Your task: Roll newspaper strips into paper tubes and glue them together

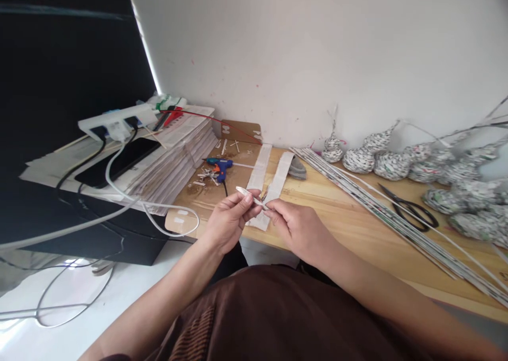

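The left hand [234, 215] pinches a small white paper piece [242, 191] between thumb and fingers, and the right hand [305, 231] grips near its other end, fingers closed. The piece is in the air just over the near edge of the table [337, 213], above the lower ends of two flat paper strips [260, 173]. Both grips are small, so uneven pressure or a sharp twist could crease the piece, open its rolled layers or let it slip; being so near the edge, it might then drop to the floor. Beyond the left hand, a blue glue gun [223, 169] lies on a stained cardboard sheet [194, 197] among white scraps. Whether it is hot cannot be told; if it is, a knuckle brushing the nozzle could be burned. Its black cord runs down toward the left hand, so a forearm catching it might drag the gun over the strips. The white cable [196, 228] loops from the power strip [119, 118] over the cardboard and could snag the left arm, pulling at the phone [119, 162] or the paper stack [178, 176]. At the right, open scissors [410, 210] lie beside long thin paper sticks [341, 173]; a careless sweep of the right arm could scatter the sticks or meet a blade.
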{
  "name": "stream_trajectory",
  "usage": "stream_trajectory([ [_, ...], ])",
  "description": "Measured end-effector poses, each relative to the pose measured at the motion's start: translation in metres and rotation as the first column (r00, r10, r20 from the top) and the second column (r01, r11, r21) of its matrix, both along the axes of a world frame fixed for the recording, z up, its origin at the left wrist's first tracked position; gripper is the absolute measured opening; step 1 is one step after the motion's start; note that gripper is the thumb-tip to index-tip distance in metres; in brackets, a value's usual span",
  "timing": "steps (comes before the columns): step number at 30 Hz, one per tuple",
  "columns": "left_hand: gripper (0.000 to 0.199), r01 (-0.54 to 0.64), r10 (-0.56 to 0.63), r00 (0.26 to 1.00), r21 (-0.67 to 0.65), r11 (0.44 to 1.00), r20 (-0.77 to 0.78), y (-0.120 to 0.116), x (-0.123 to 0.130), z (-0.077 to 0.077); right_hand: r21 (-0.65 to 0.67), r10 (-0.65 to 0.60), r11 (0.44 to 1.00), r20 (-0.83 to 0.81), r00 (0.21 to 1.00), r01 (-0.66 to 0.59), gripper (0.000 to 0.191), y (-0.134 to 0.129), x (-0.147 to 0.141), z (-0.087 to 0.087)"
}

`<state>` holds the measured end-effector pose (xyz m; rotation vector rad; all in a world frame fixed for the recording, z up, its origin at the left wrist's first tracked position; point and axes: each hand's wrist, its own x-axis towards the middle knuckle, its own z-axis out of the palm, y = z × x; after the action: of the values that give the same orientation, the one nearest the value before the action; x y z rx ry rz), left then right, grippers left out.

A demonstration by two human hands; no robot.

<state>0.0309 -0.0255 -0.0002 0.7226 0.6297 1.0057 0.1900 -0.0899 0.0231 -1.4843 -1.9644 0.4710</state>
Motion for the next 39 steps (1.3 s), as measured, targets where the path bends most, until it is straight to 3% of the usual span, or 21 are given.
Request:
stream_trajectory([
  [6,0.015,0.002,-0.002,1.000,-0.007,1.000,-0.005,0.002,0.001,-0.002,-0.281,0.013,0.957,-0.222,0.975,-0.077,0.029,0.007,0.006,0.001],
  [11,0.013,-0.012,0.012,1.000,0.009,1.000,0.003,0.005,0.001,-0.004,-0.057,0.012,0.998,-0.016,1.000,-0.013,0.024,0.007,0.002,0.002],
  [13,0.012,-0.017,0.017,1.000,0.018,1.000,-0.002,0.005,0.001,-0.005,-0.052,0.021,0.998,-0.005,1.000,-0.021,0.026,0.007,0.002,0.003],
  [15,0.013,-0.015,0.016,1.000,0.021,1.000,-0.010,0.005,0.001,-0.006,-0.129,0.037,0.991,-0.074,0.997,-0.046,0.027,0.008,0.004,0.004],
  [17,0.014,-0.004,0.004,1.000,0.018,1.000,-0.015,0.005,0.000,-0.005,-0.290,0.043,0.950,-0.236,0.971,-0.113,0.031,0.011,0.007,0.004],
  [20,0.015,0.022,-0.022,1.000,0.011,1.000,-0.016,0.004,0.000,-0.004,-0.514,-0.007,0.791,-0.549,0.836,-0.331,0.039,0.015,0.013,0.000],
  [22,0.016,0.030,-0.030,0.999,0.010,1.000,-0.020,0.004,0.000,-0.003,-0.552,-0.039,0.710,-0.651,0.758,-0.437,0.042,0.016,0.014,-0.003],
  [23,0.016,0.028,-0.028,0.999,0.009,1.000,-0.022,0.004,0.000,-0.003,-0.549,-0.035,0.715,-0.646,0.762,-0.432,0.042,0.016,0.014,-0.004],
  [24,0.016,0.022,-0.022,0.999,0.008,1.000,-0.025,0.004,0.000,-0.003,-0.529,-0.019,0.759,-0.601,0.799,-0.379,0.041,0.015,0.013,-0.005],
  [27,0.015,-0.008,0.009,1.000,0.012,1.000,-0.027,0.003,-0.001,-0.003,-0.284,0.015,0.954,-0.286,0.958,-0.099,0.032,0.008,0.008,-0.004],
  [29,0.015,-0.009,0.009,0.999,0.012,1.000,-0.031,0.003,-0.001,-0.003,-0.138,0.007,0.990,-0.146,0.989,-0.028,0.027,0.005,0.006,-0.002],
  [30,0.016,-0.002,0.003,0.999,0.012,1.000,-0.033,0.002,-0.001,-0.003,-0.156,0.017,0.987,-0.154,0.988,-0.042,0.028,0.004,0.005,-0.001],
  [32,0.018,0.016,-0.015,0.999,0.011,1.000,-0.031,0.002,-0.002,-0.002,-0.336,0.025,0.931,-0.325,0.945,-0.141,0.032,0.005,0.006,0.000],
  [35,0.018,0.039,-0.038,0.999,0.004,0.999,-0.025,0.001,-0.002,-0.003,-0.559,-0.079,0.705,-0.672,0.736,-0.435,0.037,0.010,0.011,-0.002],
  [37,0.017,0.049,-0.049,0.999,-0.005,0.999,-0.022,0.000,-0.003,-0.005,-0.548,-0.152,0.578,-0.801,0.580,-0.605,0.035,0.014,0.014,-0.006],
  [39,0.015,0.057,-0.058,0.998,-0.011,0.998,-0.019,0.000,-0.004,-0.006,-0.494,-0.192,0.490,-0.865,0.463,-0.718,0.032,0.017,0.017,-0.012],
])
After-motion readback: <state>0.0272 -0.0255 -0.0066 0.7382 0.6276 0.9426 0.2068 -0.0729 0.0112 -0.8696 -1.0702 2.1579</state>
